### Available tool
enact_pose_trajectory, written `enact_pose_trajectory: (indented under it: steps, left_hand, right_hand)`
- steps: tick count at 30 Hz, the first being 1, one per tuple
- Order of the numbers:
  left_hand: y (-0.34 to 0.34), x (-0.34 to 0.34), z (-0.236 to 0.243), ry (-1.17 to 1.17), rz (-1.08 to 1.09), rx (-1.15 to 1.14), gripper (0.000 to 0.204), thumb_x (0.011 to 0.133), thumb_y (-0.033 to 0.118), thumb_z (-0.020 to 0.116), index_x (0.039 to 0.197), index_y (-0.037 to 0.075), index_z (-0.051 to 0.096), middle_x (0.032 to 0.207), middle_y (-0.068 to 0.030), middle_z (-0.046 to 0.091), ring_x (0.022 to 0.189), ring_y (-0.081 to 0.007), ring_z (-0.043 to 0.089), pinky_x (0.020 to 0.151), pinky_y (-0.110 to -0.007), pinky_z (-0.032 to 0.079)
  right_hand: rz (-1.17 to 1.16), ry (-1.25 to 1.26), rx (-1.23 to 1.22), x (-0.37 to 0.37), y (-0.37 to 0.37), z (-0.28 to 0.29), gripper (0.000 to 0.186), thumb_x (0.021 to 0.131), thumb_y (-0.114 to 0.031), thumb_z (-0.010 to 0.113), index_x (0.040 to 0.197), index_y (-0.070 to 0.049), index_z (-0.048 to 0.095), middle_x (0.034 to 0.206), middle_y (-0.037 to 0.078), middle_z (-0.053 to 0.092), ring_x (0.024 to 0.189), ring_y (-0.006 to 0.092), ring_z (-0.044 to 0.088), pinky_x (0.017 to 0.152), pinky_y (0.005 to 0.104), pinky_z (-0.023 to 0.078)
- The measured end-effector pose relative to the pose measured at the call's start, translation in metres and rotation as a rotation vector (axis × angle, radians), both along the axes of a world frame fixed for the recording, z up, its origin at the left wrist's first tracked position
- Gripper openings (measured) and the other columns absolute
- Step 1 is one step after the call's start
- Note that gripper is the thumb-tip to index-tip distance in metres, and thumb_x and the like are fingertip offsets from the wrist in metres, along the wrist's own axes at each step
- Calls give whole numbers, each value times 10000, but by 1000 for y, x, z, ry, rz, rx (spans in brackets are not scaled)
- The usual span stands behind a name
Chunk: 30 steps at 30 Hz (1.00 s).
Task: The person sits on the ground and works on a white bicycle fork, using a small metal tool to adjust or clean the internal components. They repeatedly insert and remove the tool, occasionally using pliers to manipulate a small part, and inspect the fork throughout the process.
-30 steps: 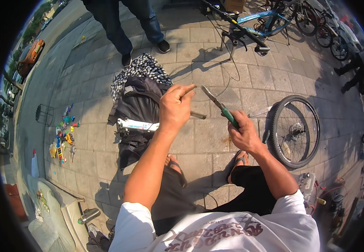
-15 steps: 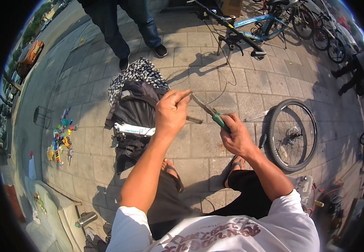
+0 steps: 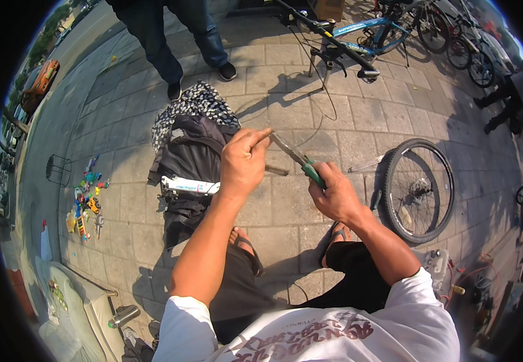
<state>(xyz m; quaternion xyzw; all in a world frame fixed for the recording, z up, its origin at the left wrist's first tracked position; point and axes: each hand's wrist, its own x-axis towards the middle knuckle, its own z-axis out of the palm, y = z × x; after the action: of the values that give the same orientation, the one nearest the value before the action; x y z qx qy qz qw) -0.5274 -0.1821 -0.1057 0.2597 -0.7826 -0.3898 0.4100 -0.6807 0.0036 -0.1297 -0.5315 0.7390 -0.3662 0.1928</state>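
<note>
My left hand (image 3: 242, 163) is raised, thumb and forefinger pinched at the tip of a long metal-jawed tool; anything small between the fingers is hidden. My right hand (image 3: 334, 193) grips the tool's green handle (image 3: 313, 172). Below them, a white bicycle fork (image 3: 183, 186) lies on dark clothing (image 3: 183, 151) and a black-and-white patterned cloth (image 3: 177, 108). A coiled spring (image 3: 276, 170) shows just right of my left hand. A thin cable (image 3: 335, 108) loops behind the tool.
A person's legs (image 3: 207, 42) stand ahead. A blue bicycle (image 3: 361, 25) with handlebars stands at top right, more bikes behind. A loose wheel (image 3: 394, 211) lies right, colourful small items (image 3: 89, 205) left. A metal flask (image 3: 124, 315) sits lower left; another person's legs (image 3: 494, 117) are far right.
Both hands have moved slightly left, and the tool's tip, earlier a little apart from my left fingertips, now meets them. The tool is at a similar slant.
</note>
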Motion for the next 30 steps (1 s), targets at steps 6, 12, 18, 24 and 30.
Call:
enact_pose_trajectory:
  steps: [6,12,18,24,30]
  left_hand:
    - [-3,10,0,2,-155,-66,214,906,-48,652,1094,2,742,1007,-144,727,902,-278,729,783,-323,562]
    - [-8,25,3,-92,-312,-146,265,837,-105,623,1050,6,736,993,-135,727,884,-273,733,779,-333,578]
    - [-7,42,2,-214,-438,-86,317,797,-125,589,1045,7,737,995,-121,729,893,-270,741,790,-329,591]
    - [-1,40,-8,-231,-428,5,232,871,-71,614,1058,-11,737,962,-137,712,867,-262,726,786,-325,573]
    - [-1,27,-8,-201,-234,106,193,914,-35,678,1091,-21,753,904,-66,688,814,-123,639,735,-255,502]
  right_hand:
    - [0,44,75,1,9,-9,206,887,-82,644,1071,-88,553,911,216,611,833,484,612,721,554,499]
    - [93,-6,76,0,31,-9,202,858,-53,667,1027,-75,559,883,213,628,807,478,623,692,529,506]
    - [210,-32,137,-8,45,-4,192,847,-39,671,1010,-71,574,887,210,640,807,481,631,686,518,510]
    - [243,-150,201,-12,49,0,228,866,-37,630,1092,-61,612,942,214,636,854,461,638,737,482,521]
    - [179,-580,328,-5,44,-2,320,923,-6,538,1232,-49,610,1127,76,666,914,157,631,855,317,510]
